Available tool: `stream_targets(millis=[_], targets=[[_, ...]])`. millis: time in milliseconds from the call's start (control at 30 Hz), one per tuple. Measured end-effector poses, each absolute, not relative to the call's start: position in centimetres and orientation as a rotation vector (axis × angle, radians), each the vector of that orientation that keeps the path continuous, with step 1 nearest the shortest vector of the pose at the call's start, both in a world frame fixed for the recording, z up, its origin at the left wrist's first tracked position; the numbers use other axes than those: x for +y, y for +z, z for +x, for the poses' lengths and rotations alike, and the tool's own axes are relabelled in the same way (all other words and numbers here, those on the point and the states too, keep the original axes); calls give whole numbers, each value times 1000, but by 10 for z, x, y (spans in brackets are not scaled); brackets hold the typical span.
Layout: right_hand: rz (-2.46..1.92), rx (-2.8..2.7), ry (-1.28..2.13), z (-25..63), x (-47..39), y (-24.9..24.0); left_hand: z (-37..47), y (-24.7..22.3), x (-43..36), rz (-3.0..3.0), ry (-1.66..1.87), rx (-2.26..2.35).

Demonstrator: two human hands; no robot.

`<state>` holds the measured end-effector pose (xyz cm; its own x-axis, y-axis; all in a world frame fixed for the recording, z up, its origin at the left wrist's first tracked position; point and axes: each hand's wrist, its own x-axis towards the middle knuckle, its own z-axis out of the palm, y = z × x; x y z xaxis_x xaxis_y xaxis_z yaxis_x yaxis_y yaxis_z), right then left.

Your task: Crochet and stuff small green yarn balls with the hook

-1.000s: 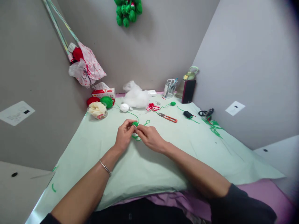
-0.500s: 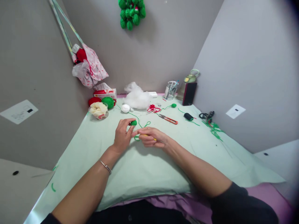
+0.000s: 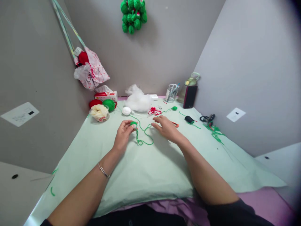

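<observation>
L hand pinches green knit piece, prob. light & squashy, best held by sides, btwn front & back edges of worktop; R hand: can't tell if gripping.

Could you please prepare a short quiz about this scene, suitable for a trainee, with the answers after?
1. True or false: the person's left grip holds a small green piece.
2. Which thing hangs by long straps? A) the scissors B) the tissue box C) the spotted bag
3. Fill in the missing word: the dark phone stands upright in front of a green ____.

Key: 1. True. 2. C. 3. Bottle.
</observation>
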<state>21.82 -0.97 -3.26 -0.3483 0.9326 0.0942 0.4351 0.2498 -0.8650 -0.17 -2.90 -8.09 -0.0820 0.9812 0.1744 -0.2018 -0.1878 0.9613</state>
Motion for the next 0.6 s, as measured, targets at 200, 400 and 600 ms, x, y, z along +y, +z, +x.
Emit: stream_targets(millis=[200, 400, 600], targets=[[-1051, -1893, 1251, 178, -22, -56, 4, -79, -35, 1194, 1428, 983], [-974, -1644, 1173, 179, -19, -49, 2, -89, -30, 1193, 1404, 1041], [-961, -1589, 1305, 179, -22, -40, 4, -92, -31, 1196, 1394, 1035]])
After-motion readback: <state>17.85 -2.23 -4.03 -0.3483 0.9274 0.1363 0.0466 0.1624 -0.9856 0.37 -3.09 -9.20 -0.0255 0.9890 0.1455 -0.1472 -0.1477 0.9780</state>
